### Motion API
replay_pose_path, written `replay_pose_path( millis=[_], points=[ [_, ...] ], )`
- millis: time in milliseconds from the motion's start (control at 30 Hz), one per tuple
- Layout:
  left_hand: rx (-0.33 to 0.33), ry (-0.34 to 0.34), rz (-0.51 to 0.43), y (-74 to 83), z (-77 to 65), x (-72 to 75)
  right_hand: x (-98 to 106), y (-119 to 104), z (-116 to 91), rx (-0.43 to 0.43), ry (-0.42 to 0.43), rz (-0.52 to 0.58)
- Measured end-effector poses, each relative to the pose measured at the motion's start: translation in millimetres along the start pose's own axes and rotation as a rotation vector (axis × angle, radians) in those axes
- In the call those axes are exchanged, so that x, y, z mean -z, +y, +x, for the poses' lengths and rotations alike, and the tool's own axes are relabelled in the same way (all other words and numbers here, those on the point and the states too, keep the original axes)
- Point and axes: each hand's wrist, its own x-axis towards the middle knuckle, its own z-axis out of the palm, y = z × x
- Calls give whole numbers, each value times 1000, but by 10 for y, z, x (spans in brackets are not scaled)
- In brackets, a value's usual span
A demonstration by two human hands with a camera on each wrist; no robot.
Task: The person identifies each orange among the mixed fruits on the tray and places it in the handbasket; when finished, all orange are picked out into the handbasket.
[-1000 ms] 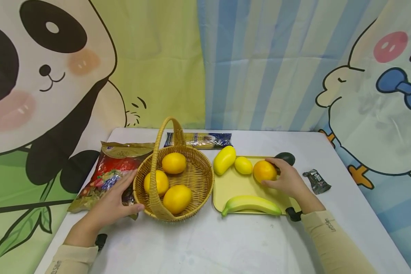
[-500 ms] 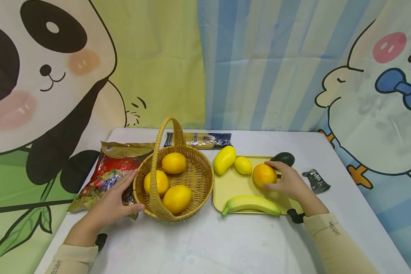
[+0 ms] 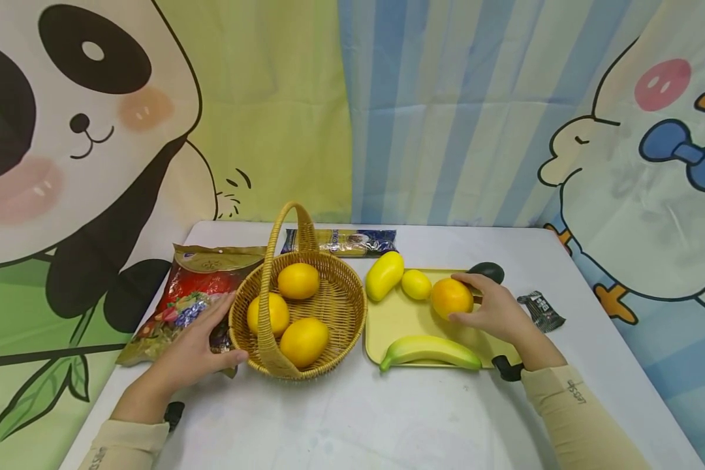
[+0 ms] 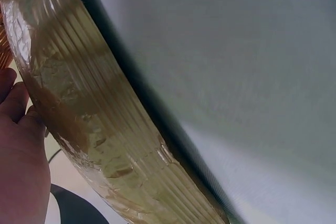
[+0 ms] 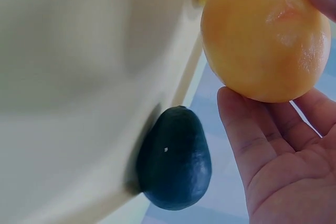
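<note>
My right hand (image 3: 493, 310) pinches a round orange-yellow fruit (image 3: 451, 299) between thumb and fingers over the yellow tray (image 3: 440, 326). In the right wrist view the fruit (image 5: 265, 38) has smooth skin with a faint reddish mark; a dark green avocado (image 5: 176, 158) lies near the hand. My left hand (image 3: 190, 346) lies against the left side of the wicker basket (image 3: 341, 320) with its fingers extended. Inside the basket are three yellow-orange fruits, one of them at the front (image 3: 304, 343). In the left wrist view, that hand (image 4: 21, 156) is partly cut off beside a gold bag (image 4: 105, 108).
A yellow-green banana (image 3: 431, 352) lies along the tray's front edge. At its back left are a lemon (image 3: 416, 285) and a yellow mango (image 3: 384, 276). A red-gold bag (image 3: 202, 281), a blue-yellow packet (image 3: 346, 241) and a small black packet (image 3: 542, 311) lie around them.
My right wrist has shifted slightly right while the fingers keep their grip on the fruit, and more of the avocado shows. The left hand and basket stay in place.
</note>
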Motion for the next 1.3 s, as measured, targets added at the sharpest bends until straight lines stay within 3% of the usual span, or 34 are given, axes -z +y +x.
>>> replay_pose_path(
  millis=[767, 1300],
  points=[
    [-3, 8, -10, -40, 8, -31, 72, -313, 135, 104, -6, 8],
    [19, 6, -24, -39, 10, -38, 89, -640, 360, 179, -26, 10]
  ],
)
